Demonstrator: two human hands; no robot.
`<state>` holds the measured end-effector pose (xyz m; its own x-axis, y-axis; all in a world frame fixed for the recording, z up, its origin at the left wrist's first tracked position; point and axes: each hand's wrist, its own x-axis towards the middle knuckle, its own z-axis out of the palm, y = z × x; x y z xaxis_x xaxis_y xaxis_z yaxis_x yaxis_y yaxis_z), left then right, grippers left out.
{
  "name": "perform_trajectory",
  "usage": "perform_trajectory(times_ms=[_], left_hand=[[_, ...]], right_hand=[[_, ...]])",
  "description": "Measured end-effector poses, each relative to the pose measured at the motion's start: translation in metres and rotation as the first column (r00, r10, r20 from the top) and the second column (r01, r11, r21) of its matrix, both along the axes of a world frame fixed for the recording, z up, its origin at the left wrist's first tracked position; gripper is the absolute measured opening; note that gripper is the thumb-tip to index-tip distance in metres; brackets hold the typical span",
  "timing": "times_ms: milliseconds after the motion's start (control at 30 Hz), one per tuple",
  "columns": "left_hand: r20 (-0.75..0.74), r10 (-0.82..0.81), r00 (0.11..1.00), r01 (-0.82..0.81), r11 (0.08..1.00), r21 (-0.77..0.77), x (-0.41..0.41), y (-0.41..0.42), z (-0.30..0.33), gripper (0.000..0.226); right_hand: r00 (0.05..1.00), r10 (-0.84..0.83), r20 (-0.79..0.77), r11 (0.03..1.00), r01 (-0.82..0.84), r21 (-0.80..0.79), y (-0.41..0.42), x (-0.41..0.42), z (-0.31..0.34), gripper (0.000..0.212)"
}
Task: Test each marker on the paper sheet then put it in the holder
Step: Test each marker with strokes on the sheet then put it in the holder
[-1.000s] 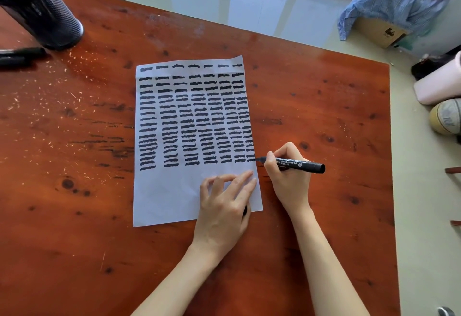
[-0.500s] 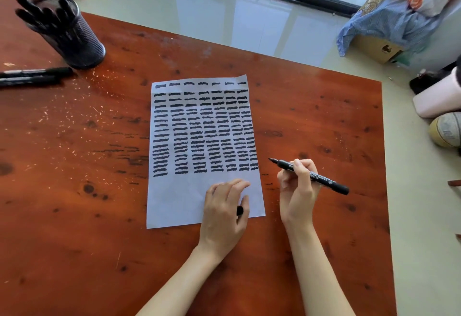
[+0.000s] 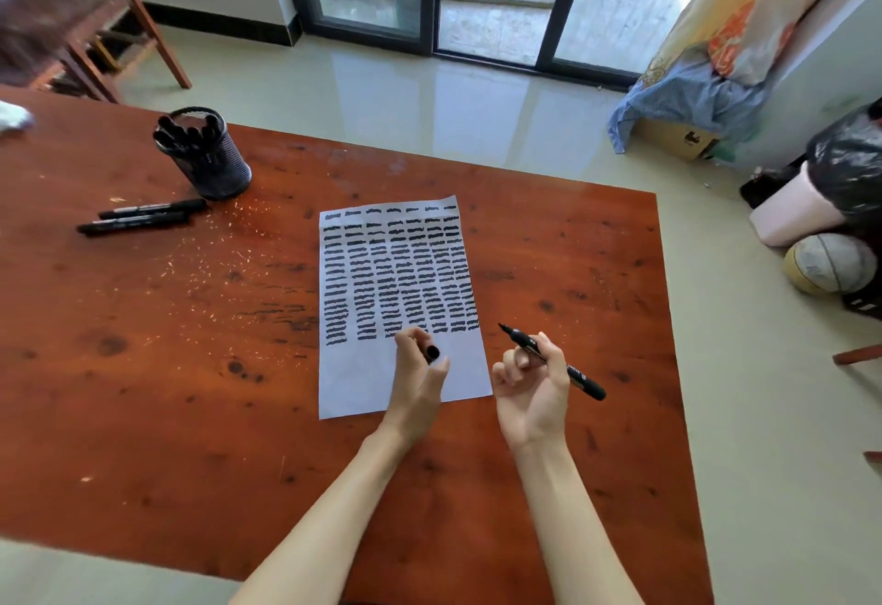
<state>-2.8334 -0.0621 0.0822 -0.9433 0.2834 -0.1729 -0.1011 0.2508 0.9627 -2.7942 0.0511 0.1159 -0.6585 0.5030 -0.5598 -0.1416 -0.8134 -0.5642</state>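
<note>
A white paper sheet (image 3: 362, 380) covered with rows of black strokes lies mid-table. My right hand (image 3: 532, 389) is raised just right of the sheet, holding an uncapped black marker (image 3: 584, 380) with its tip pointing up and left. My left hand (image 3: 420, 380) hovers over the sheet's lower part, pinching the marker's black cap (image 3: 432, 353). A black mesh holder (image 3: 210, 158) full of several markers stands at the far left. Two capped markers (image 3: 143, 217) lie on the table in front of the holder.
The red-brown wooden table (image 3: 191, 413) ends close on the right and far sides. A wooden chair (image 3: 90, 31) stands beyond the far left corner. On the floor at right are a ball (image 3: 828, 263), a pink bin (image 3: 792, 213) and a black bag (image 3: 849, 165).
My right hand lifted the marker off the sheet and turned palm-up. My left hand rose from the paper with the cap between its fingers. The view tilted up.
</note>
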Motion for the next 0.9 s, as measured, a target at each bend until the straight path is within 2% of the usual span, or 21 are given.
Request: perform_trajectory(times_ms=[67,133,233,333,400,700,800,900], left_hand=[[-0.022,-0.101,0.995,0.099,0.992,-0.074,0.002,-0.005,0.014,0.012],[-0.043,-0.203,0.978,0.197,0.973,-0.117,0.007,-0.011,0.030,0.014],[-0.025,-0.262,0.965,0.262,0.965,0.008,0.024,-0.020,0.056,0.013],[-0.080,-0.248,0.965,0.256,0.961,0.106,0.043,-0.023,0.077,0.017],[-0.094,-0.223,0.970,0.234,0.964,0.128,0.051,-0.023,0.085,0.022],[-0.155,-0.213,0.965,0.245,0.942,0.231,0.065,-0.016,0.100,0.019],[-0.172,-0.227,0.959,0.261,0.943,0.209,0.066,-0.015,0.104,0.020],[-0.180,-0.246,0.952,0.271,0.955,0.125,0.068,-0.015,0.106,0.024]], right_hand=[[0.998,0.038,-0.048,0.998,-0.036,0.043,0.003,0.009,0.021,0.022],[0.994,0.084,-0.068,0.991,-0.076,0.112,0.006,0.017,0.036,0.016],[0.983,0.156,-0.100,0.958,-0.126,0.258,0.008,0.032,0.055,0.021],[0.968,0.240,-0.076,0.868,-0.179,0.464,0.007,0.047,0.068,0.025],[0.961,0.271,-0.046,0.821,-0.206,0.532,0.005,0.054,0.074,0.027],[0.959,0.284,-0.020,0.768,-0.215,0.604,0.007,0.067,0.082,0.029],[0.955,0.294,-0.024,0.752,-0.216,0.623,0.008,0.069,0.082,0.029],[0.947,0.321,0.028,0.701,-0.258,0.665,0.007,0.068,0.080,0.035]])
